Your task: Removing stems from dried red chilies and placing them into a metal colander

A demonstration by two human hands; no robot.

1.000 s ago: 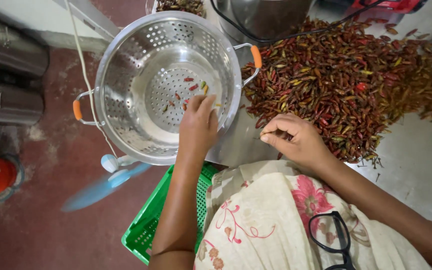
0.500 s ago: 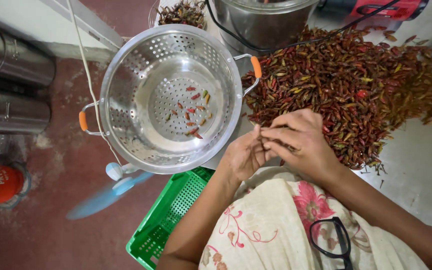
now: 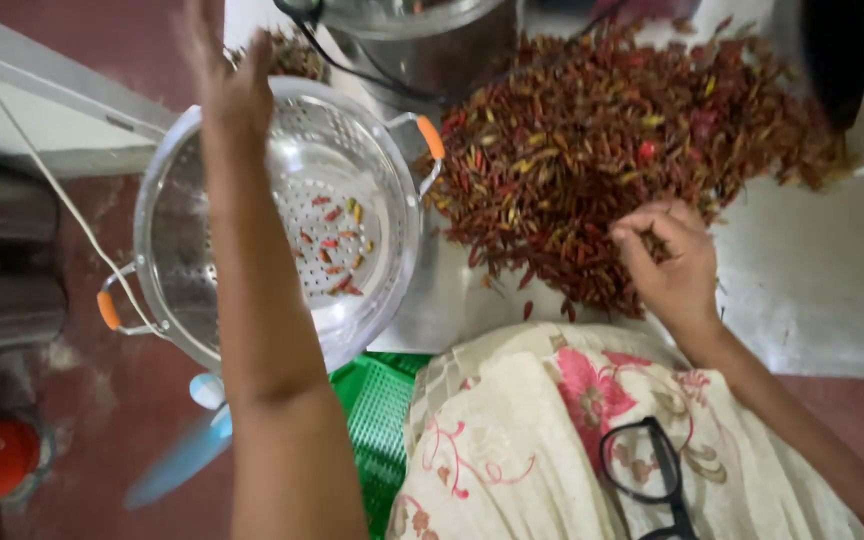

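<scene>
Chillies, a broad heap of dried red and yellow pods [image 3: 612, 150], lie touching the pinched right hand [image 3: 667, 260]. Perforated steel colander with orange handles [image 3: 282, 220] sits leftward, beneath the left hand [image 3: 222, 80], blurred, grip indeterminate.

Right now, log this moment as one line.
left hand: raised over colander, blurred | right hand: fingers in chili pile | few chilies in colander
</scene>
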